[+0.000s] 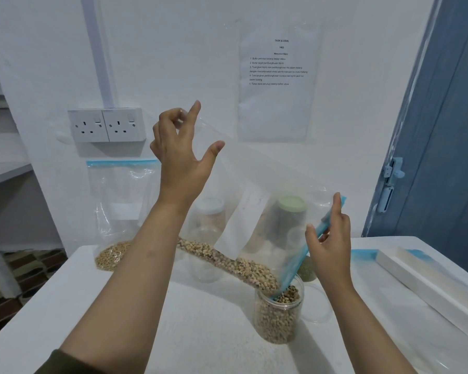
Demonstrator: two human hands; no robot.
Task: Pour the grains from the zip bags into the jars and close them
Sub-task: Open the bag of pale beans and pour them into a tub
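My left hand (180,147) pinches the raised bottom corner of a clear zip bag (254,190). My right hand (328,238) holds the bag's blue zip edge, whose lower end dips into an open clear jar (278,317). Speckled beans (235,263) lie along the bag's lower side and slide into the jar, which is mostly full. A second zip bag (119,211) with pale grains leans upright against the wall at the left. Behind the tilted bag stand an empty clear jar (207,244) and a green-lidded jar (291,211).
The white table (173,333) ends at the left over a patterned floor. A long white strip (427,287) with blue tape lies at the right. A clear lid (315,303) rests beside the filled jar. Wall sockets (107,125), a printed sheet (278,76), a blue door (443,130).
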